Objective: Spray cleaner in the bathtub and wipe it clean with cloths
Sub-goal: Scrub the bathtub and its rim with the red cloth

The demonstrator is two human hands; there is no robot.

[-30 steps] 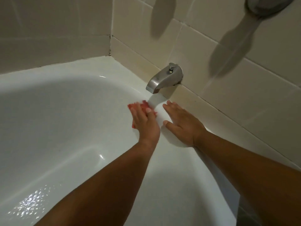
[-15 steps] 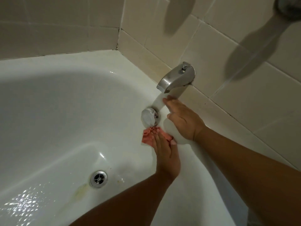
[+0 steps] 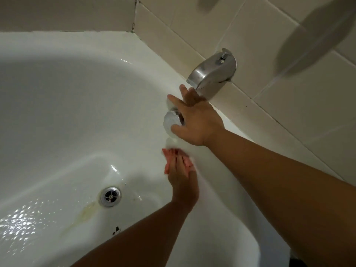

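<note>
The white bathtub (image 3: 67, 112) fills the view, with wet glints on its floor. My left hand (image 3: 183, 182) presses a pink cloth (image 3: 167, 163) flat against the tub's end wall, fingers straight, just below the round chrome overflow plate (image 3: 170, 119). My right hand (image 3: 196, 120) lies spread over that plate's right side and seems to press a white cloth (image 3: 173, 140) to the wall; only slivers of it show at the fingertips and thumb. No spray bottle is in view.
A brushed-metal spout (image 3: 213, 72) juts from the beige tiled wall (image 3: 269, 54) right above my right hand. The chrome drain (image 3: 110, 196) sits in the tub floor with a yellowish stain (image 3: 86, 211) and a dark chip (image 3: 116, 229) nearby.
My left hand has slid the pink cloth down the end wall, from beside the spout to below the overflow plate. My right hand has moved down onto the plate.
</note>
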